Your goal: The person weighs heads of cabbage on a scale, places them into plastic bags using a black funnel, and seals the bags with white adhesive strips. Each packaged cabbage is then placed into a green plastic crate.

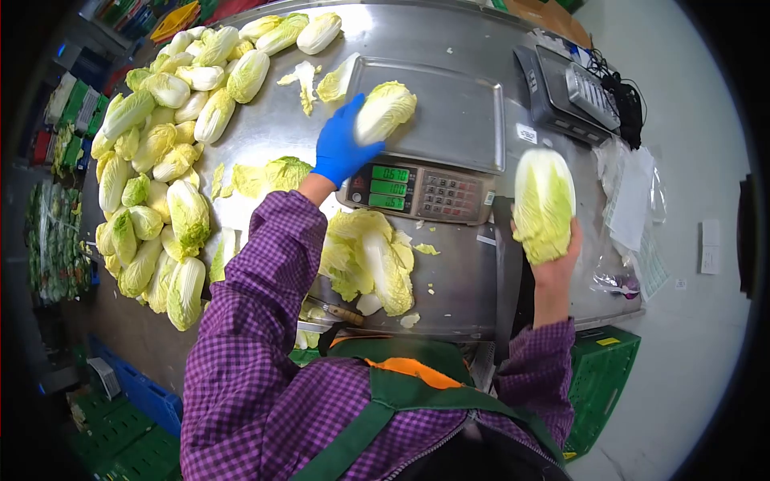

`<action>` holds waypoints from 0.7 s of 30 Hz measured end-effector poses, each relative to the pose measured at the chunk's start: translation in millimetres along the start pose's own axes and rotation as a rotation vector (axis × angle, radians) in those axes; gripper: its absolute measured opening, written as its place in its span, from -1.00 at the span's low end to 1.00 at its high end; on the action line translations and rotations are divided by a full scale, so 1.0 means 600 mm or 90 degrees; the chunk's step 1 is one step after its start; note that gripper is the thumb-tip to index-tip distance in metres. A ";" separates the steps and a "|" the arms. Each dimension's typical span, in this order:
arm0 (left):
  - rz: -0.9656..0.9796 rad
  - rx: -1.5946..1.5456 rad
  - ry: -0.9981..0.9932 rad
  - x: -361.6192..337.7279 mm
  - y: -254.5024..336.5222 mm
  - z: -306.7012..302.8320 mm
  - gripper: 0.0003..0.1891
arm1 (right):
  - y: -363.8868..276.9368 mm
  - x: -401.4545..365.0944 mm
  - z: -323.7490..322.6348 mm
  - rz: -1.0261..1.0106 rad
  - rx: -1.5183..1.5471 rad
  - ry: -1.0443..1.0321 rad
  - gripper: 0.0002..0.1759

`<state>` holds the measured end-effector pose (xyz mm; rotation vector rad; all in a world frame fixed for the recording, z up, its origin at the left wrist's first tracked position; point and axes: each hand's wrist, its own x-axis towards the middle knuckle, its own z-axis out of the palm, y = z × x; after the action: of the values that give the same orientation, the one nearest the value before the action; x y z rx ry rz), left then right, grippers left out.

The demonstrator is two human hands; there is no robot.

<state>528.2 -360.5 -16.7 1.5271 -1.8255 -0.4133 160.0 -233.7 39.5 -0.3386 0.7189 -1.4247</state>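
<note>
My left hand (pixel 343 143), in a blue glove, is closed around the left side of a napa cabbage (pixel 387 112) on the metal pan of a digital scale (pixel 449 132). Green digits glow on the scale's display (pixel 390 187), beside its keypad. Bare and ungloved, my right hand (pixel 559 264) grips a second, larger napa cabbage (pixel 545 204) by its leafy end, white base pointing away from me. This one is held to the right of the scale. Loose outer leaves (pixel 369 256) lie in front of the scale, near a knife (pixel 337 311) with a wooden handle.
A big pile of napa cabbages (pixel 160 152) covers the table's left side. More torn leaves (pixel 273 175) lie beside it. At the right stand a dark machine (pixel 561 92) with a keyboard, cables and plastic bags (pixel 630 200). A green crate (pixel 605 385) sits below the table's right edge.
</note>
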 end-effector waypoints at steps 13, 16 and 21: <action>-0.460 -1.357 -0.312 -0.111 0.356 0.244 -0.30 | -0.066 -0.067 -0.244 0.025 -0.027 0.203 -0.43; -0.578 -1.056 -0.346 -0.127 0.405 0.312 -0.42 | -0.075 -0.055 -0.263 0.073 -0.075 0.155 -0.42; -0.330 -0.379 -0.216 -0.189 0.366 0.437 -0.11 | -0.055 -0.029 -0.294 0.018 -0.421 0.101 -0.33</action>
<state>194.3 -248.9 -93.2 1.5270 -1.3186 -1.3974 23.3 -185.9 -67.9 -0.7272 1.3178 -1.1634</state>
